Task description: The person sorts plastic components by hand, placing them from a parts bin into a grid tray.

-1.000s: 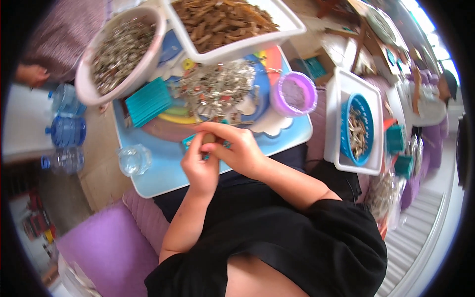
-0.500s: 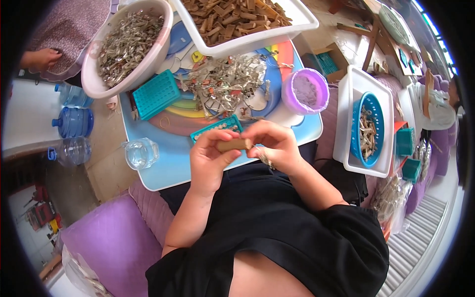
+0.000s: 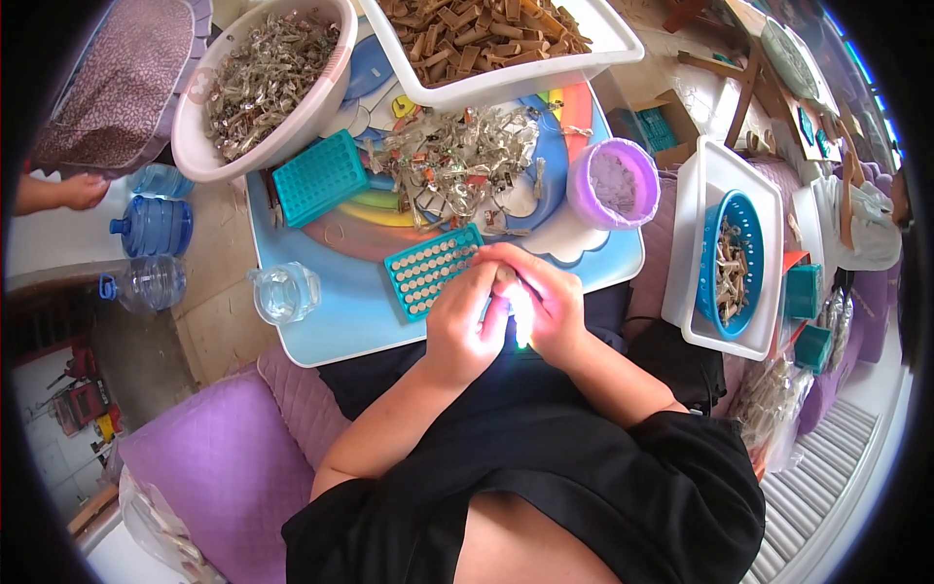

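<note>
My left hand and my right hand meet just past the near edge of the low table. A small brown cylinder is pinched in the left fingers, its round end showing between the hands. A bundle of thin light-string wire hangs from the right fingers and glows bright white, with a green spot at its lower end. The fingers hide most of both things. Just beyond the left hand lies a teal tray with rows of small round discs. Behind it is a heap of clear-and-silver wire bundles.
A second teal tray and a glass of water are on the left. A pink basin, a white bin of brown pieces and a purple bucket stand around the heap. At far left, another person's hand shows.
My hands have come together, turning the cylinder end-on and covering it. The wire bundle has lit up. The disc tray is more exposed. The other person's hand has moved lower.
</note>
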`<state>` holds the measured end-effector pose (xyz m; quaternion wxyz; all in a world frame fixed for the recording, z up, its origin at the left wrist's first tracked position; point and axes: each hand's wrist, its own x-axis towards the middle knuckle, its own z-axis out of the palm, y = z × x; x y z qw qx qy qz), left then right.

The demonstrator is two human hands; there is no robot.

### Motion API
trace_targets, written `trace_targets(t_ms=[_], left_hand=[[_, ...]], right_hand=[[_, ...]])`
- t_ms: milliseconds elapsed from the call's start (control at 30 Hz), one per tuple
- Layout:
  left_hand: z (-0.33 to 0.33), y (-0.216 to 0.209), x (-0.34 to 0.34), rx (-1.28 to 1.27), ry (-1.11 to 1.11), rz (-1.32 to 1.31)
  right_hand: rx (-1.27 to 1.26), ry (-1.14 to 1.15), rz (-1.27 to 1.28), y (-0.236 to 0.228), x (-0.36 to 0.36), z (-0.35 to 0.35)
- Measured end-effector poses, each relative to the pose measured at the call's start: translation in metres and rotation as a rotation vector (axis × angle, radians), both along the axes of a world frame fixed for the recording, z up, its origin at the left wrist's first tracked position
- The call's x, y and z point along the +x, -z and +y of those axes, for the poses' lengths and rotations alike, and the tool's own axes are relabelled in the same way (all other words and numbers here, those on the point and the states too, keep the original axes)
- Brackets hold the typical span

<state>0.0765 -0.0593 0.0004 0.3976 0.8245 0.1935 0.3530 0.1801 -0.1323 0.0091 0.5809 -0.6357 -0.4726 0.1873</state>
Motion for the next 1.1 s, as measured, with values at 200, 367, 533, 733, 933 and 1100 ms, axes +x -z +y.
trace_targets(t_ms=[200, 367, 533, 733, 933, 1100], left_hand=[[-0.001, 0.002, 0.004, -0.303, 0.193, 0.076], [0.003, 0.011, -0.015, -0.790, 0.324, 0.132], [0.021, -0.004, -0.017, -0.813, 0.379, 0.131], [0.019, 0.000, -0.017, -0.876, 0.349, 0.035], [0.016, 0.010, -0.008, -0.771, 0.364, -0.054], [0.023, 0.004, -0.009, -1.330, 0.453, 0.003]], right_hand=[[-0.246, -0.255, 0.329, 0.000, 0.038, -0.013], [-0.379, 0.200, -0.348, -0.030, 0.116, -0.020], [-0.833, 0.126, -0.625, -0.001, 0.171, -0.009], [-0.793, 0.158, -0.675, 0.031, 0.167, 0.001], [-0.835, 0.172, -0.745, 0.027, 0.166, 0.005], [-0.593, 0.236, -0.398, -0.033, 0.131, -0.007]])
